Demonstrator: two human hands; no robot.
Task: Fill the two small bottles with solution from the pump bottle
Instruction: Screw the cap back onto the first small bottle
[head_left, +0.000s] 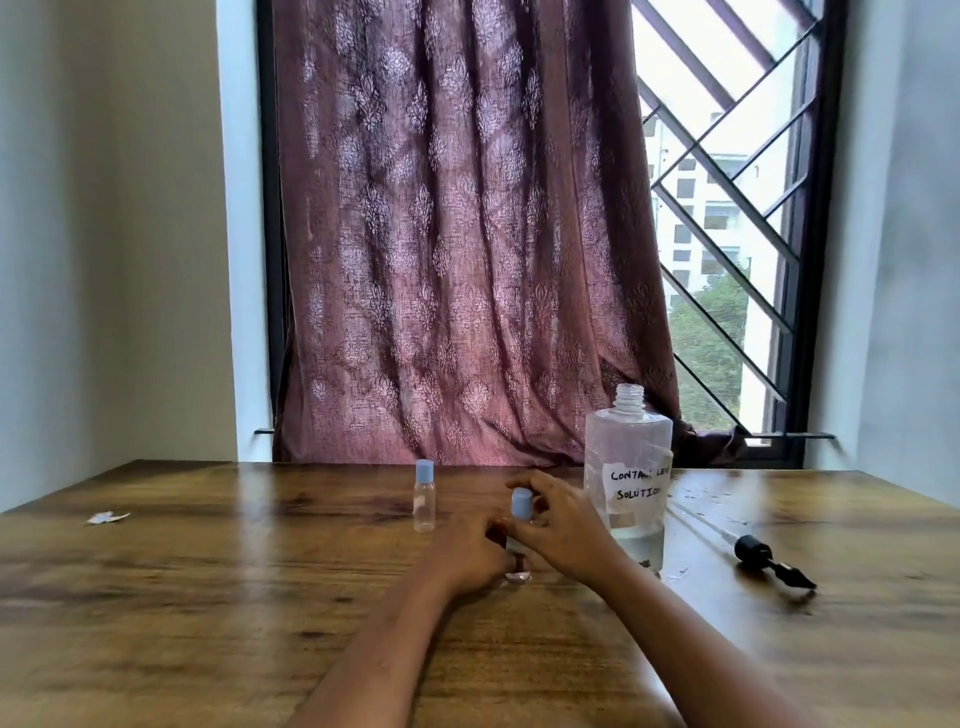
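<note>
A small clear bottle with a blue cap (424, 496) stands upright on the wooden table (208, 597). To its right stands a second small bottle, mostly hidden. My left hand (470, 556) grips its body low down. My right hand (558, 522) pinches its blue cap (521, 504) from the right. The large clear bottle (629, 478), labelled as contact lens solution, stands just right of my right hand with its neck open and a little liquid at the bottom. Its black pump head with a long tube (763, 556) lies on the table further right.
A scrap of white paper (107, 517) lies at the left of the table. A patterned maroon curtain (457, 234) and a barred window (737, 234) stand behind the table's far edge. Wet spots mark the table near the pump tube.
</note>
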